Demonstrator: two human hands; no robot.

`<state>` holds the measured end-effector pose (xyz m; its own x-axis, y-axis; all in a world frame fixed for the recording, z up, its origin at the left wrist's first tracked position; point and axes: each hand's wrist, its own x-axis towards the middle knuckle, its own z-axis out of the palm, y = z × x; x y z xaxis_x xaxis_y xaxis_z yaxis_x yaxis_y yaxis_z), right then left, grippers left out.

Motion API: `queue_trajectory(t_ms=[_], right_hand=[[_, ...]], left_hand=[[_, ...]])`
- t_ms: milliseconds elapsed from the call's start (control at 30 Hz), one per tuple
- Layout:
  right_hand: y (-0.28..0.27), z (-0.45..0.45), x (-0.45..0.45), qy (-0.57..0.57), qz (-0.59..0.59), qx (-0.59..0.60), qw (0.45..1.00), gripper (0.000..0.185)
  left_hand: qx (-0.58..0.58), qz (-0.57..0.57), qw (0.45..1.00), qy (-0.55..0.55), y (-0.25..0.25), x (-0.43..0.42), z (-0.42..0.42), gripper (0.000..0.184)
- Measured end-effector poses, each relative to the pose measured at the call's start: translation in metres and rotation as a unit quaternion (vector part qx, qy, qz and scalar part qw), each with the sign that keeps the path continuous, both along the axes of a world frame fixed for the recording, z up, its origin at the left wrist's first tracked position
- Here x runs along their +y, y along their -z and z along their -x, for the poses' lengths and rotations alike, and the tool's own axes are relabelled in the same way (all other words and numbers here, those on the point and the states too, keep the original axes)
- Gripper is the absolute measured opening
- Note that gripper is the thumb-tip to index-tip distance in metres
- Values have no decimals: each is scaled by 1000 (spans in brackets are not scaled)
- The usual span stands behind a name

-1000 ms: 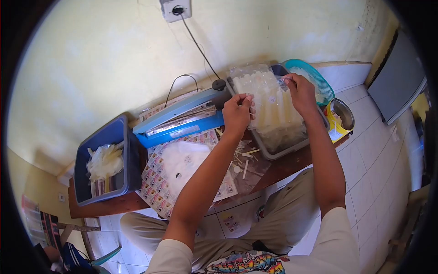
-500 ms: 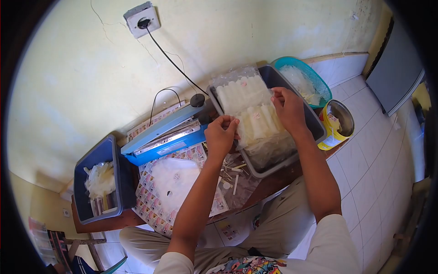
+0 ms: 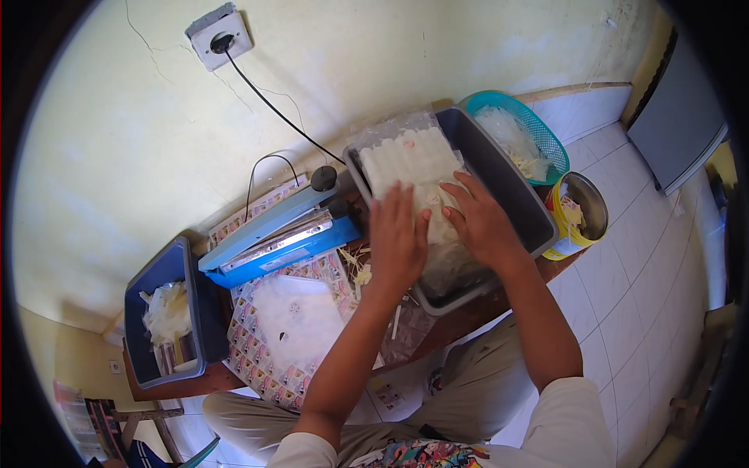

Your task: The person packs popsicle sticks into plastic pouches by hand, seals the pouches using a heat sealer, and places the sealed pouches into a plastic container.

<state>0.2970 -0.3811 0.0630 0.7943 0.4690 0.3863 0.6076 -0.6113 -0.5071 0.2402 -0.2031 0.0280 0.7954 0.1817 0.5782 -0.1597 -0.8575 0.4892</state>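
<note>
Clear plastic packs of white, roll-shaped pieces lie in a grey tub [image 3: 499, 160]. The far pack [image 3: 398, 164] bears a small reddish mark and overlaps the tub's left rim. Over the left side of the nearer pack [image 3: 441, 222] rests my left hand [image 3: 399, 242], fingers stretched out and slightly blurred. My right hand [image 3: 485, 222] lies on that pack's right side with its fingers spread. Neither hand grips anything. Both hands cover much of the nearer pack, and more clear plastic [image 3: 452, 265] shows below it.
Left of the tub stands a blue impulse sealer [image 3: 289, 251], its cord running to a wall socket [image 3: 221, 37]. White plastic sheets [image 3: 300, 316] lie on printed paper. A dark blue bin [image 3: 199, 312], a teal basket [image 3: 538, 129] and a yellow tin [image 3: 558, 210] hold plastic and scraps.
Both hands have let go of the nearer pack's edges and now lie flat over it. My left hand has turned fingers-forward. The view has shifted slightly.
</note>
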Motion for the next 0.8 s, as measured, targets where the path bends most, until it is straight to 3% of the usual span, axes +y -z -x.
queue_trajectory(t_ms=[33,800], right_hand=[[0,-3,-1,-1,0,0,1000,43],[-1,-21,-18,-2,70,118,991,60]], left_hand=[[36,-3,998,55,7,-2,-2,48],[53,7,998,26,10,-4,5,56]])
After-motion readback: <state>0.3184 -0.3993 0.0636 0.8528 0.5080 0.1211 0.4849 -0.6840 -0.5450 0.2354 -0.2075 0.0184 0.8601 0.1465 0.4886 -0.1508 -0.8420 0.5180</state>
